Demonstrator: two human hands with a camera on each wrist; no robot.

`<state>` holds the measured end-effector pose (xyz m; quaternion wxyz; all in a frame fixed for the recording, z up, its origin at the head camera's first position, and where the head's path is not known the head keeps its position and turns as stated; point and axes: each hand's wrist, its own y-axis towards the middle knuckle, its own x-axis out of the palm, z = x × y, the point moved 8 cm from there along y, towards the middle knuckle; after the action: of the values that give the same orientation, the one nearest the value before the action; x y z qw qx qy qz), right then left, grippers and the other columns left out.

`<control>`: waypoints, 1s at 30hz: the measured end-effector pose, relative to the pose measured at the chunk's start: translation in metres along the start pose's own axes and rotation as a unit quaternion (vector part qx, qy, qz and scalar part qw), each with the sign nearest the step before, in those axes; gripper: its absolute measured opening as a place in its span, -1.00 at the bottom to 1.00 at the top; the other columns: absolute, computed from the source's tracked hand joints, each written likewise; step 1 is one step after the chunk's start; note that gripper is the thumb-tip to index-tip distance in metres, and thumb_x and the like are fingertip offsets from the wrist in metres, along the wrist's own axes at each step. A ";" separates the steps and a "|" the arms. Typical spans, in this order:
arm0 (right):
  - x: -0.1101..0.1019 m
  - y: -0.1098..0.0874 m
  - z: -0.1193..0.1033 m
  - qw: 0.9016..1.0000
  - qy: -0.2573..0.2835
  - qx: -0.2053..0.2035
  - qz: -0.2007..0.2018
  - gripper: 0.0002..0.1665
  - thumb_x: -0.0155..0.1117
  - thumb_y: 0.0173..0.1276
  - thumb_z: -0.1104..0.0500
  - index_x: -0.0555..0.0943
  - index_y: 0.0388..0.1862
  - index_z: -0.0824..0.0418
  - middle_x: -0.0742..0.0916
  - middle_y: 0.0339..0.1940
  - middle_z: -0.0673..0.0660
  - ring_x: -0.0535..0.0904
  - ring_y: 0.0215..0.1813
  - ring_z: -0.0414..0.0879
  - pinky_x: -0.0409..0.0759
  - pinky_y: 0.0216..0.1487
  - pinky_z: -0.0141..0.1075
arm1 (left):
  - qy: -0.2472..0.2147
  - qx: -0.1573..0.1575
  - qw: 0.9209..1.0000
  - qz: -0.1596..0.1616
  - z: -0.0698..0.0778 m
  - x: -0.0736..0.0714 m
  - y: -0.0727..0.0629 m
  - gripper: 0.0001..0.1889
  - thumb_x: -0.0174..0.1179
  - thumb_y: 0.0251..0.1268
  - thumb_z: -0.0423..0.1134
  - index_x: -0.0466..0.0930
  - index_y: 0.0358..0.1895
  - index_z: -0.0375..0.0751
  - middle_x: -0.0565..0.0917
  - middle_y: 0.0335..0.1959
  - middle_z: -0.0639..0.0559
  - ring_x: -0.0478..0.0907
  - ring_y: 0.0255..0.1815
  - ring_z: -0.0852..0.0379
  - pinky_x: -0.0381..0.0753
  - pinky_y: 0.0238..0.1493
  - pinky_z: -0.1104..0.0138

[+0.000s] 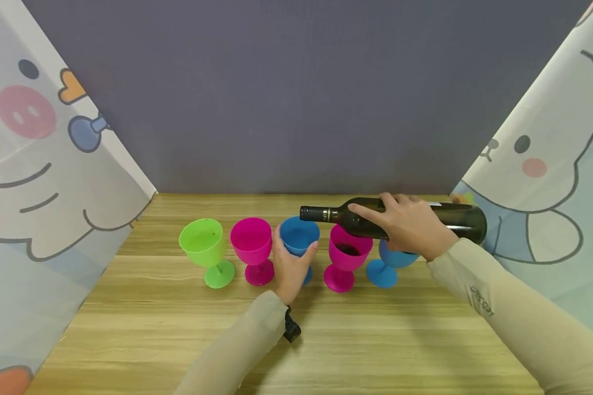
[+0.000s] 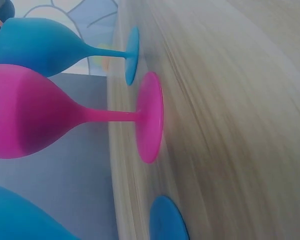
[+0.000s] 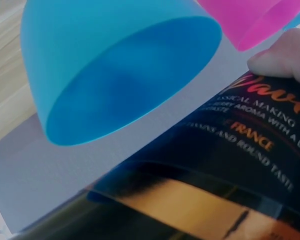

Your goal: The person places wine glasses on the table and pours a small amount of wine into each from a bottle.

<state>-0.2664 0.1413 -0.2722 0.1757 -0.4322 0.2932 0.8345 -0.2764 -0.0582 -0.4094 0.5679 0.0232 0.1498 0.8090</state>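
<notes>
My left hand [image 1: 290, 271] grips the bowl of the middle blue goblet [image 1: 299, 233], which stands on the table. In my right hand [image 1: 414, 224] is a dark wine bottle [image 1: 345, 217], held round its body and lying nearly level, its mouth over the right part of that goblet's rim. No stream of liquid shows at the mouth. Under the bottle's shoulder stands a pink goblet [image 1: 340, 258] with dark liquid in it. The bottle's label [image 3: 260, 125] with printed lettering shows in the right wrist view, where my thumb [image 3: 282, 55] presses on it.
Left of the middle goblet stand a pink goblet [image 1: 251, 241] and a green goblet [image 1: 203, 244]. At the right end, another blue goblet [image 1: 384, 269] is partly hidden by the bottle and right hand. A grey panel [image 1: 296, 99] rises behind the wooden table [image 1: 188, 334]; printed cloths flank it.
</notes>
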 end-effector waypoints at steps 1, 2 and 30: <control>0.000 0.000 0.000 1.000 0.002 0.001 -0.004 0.27 0.70 -0.43 -0.03 0.29 0.39 -0.14 0.58 -0.29 0.34 0.54 -0.52 0.14 0.56 -0.62 -0.11 | -0.003 0.003 1.000 0.000 0.000 0.000 0.000 -0.06 0.41 0.03 -0.09 0.04 0.42 -0.24 0.33 0.26 -0.22 0.31 0.23 -0.21 0.40 0.16 -0.11; 0.001 0.001 0.000 1.000 0.002 0.002 -0.008 0.27 0.70 -0.42 -0.03 0.29 0.39 -0.14 0.58 -0.28 0.34 0.54 -0.52 0.14 0.57 -0.62 -0.11 | -0.005 0.006 1.000 0.000 0.001 0.000 0.000 -0.07 0.42 0.03 -0.09 0.06 0.42 -0.24 0.34 0.26 -0.22 0.32 0.23 -0.21 0.40 0.15 -0.11; 0.001 0.006 -0.004 1.000 -0.002 0.004 -0.030 0.19 0.64 -0.31 0.02 0.29 0.40 -0.14 0.59 -0.29 0.33 0.56 -0.50 0.16 0.60 -0.54 -0.07 | 0.013 -0.015 0.999 -0.028 -0.001 0.000 0.001 -0.04 0.40 0.04 -0.02 0.02 0.45 -0.20 0.30 0.31 -0.16 0.29 0.27 -0.15 0.36 0.21 -0.10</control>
<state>-0.2676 0.1342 -0.2728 0.2034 -0.4388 0.2833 0.8281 -0.2770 -0.0590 -0.4097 0.5885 0.0001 0.1453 0.7954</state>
